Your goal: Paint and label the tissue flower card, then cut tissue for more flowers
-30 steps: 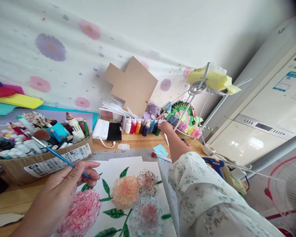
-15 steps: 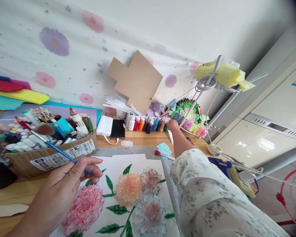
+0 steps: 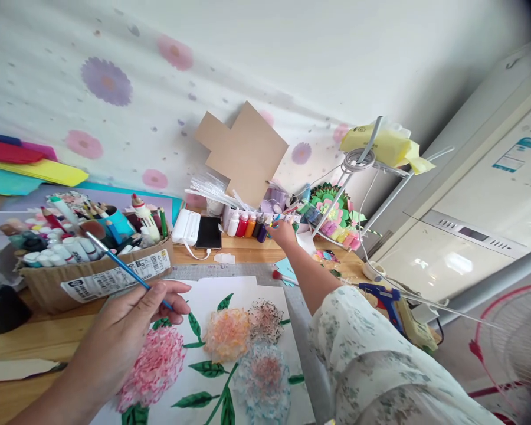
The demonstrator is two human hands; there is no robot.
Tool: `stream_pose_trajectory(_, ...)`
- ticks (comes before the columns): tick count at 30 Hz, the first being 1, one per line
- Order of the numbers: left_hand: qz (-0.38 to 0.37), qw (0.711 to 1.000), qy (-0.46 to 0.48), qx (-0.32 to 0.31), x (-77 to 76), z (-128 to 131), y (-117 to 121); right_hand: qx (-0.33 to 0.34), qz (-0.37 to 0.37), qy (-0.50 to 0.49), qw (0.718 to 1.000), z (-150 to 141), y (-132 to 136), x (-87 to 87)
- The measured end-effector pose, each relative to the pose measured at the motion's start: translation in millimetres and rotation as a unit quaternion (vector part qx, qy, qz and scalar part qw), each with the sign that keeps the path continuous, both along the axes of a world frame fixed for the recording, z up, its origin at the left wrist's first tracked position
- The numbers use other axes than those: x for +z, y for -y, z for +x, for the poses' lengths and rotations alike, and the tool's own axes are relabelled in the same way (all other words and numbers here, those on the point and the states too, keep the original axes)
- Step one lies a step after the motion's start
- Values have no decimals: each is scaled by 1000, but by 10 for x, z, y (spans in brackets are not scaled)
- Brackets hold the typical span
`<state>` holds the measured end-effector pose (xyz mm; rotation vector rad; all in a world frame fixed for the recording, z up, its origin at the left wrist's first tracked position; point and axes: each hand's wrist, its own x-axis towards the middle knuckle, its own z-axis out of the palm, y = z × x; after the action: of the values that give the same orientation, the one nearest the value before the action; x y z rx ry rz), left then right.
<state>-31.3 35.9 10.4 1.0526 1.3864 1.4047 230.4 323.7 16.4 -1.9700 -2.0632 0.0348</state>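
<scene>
My left hand (image 3: 135,321) pinches a slim blue paintbrush (image 3: 128,270) by its handle, bristle end pointing up and left. Below it lies white paper (image 3: 228,286) bearing fluffy pink (image 3: 154,369), orange (image 3: 228,335), black-tipped (image 3: 265,320) and blue flowers (image 3: 264,378), with green painted leaves (image 3: 207,369). At the back, my right hand (image 3: 284,233) reaches into a row of small paint bottles (image 3: 242,225), beside the dark blue bottle (image 3: 262,232). Its fingertips are partly hidden, and whether they grip a bottle is unclear.
A cardboard box (image 3: 115,277) full of markers and brushes stands at left, behind a black jar (image 3: 2,310). A phone (image 3: 209,232) and white power bank (image 3: 186,227) lie behind the paper. A red-tipped brush (image 3: 283,276) and glue gun (image 3: 389,304) are at right.
My right hand has moved left along the row, from its right end to its middle bottles. The view has shifted slightly. My left hand still holds the paintbrush.
</scene>
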Motion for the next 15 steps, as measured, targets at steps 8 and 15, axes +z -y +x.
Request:
stream_pose_trajectory(8,-2,1000,-3,1,-21,-26,-12,-29,-48,-19,998,-222,-18,-61)
stream_pose_trajectory(15,0,999,-32,21,5,48,19,-107,-50,-12,993,578,-54,31)
